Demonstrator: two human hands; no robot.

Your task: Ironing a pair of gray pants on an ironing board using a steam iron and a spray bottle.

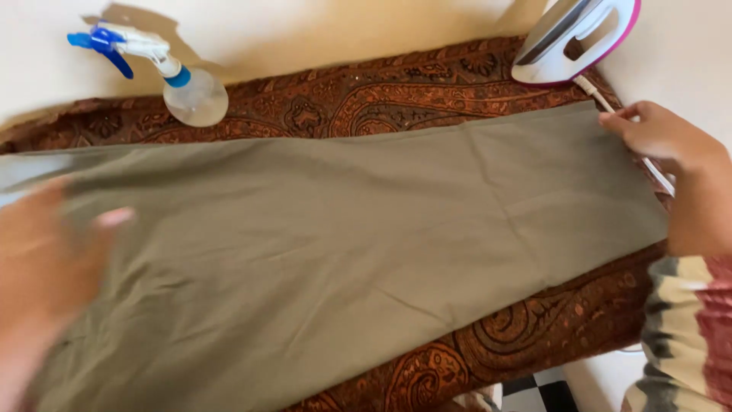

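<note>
Olive-grey cloth (343, 244) lies spread flat over a brown paisley blanket (427, 91), its long axis running left to right between the two hands. The right hand (663, 141) is at the cloth's far right edge, fingers curled narrow and pinching that upper corner, with a white cord (610, 103) passing just beside them. The left hand (53, 259) rests on the cloth near its left end, fingers apparently spread, but it is too blurred to tell whether it grips or only presses. An iron (572, 38) stands upright near the right hand; a spray bottle (183, 84) lies near the cloth's upper left edge.
</note>
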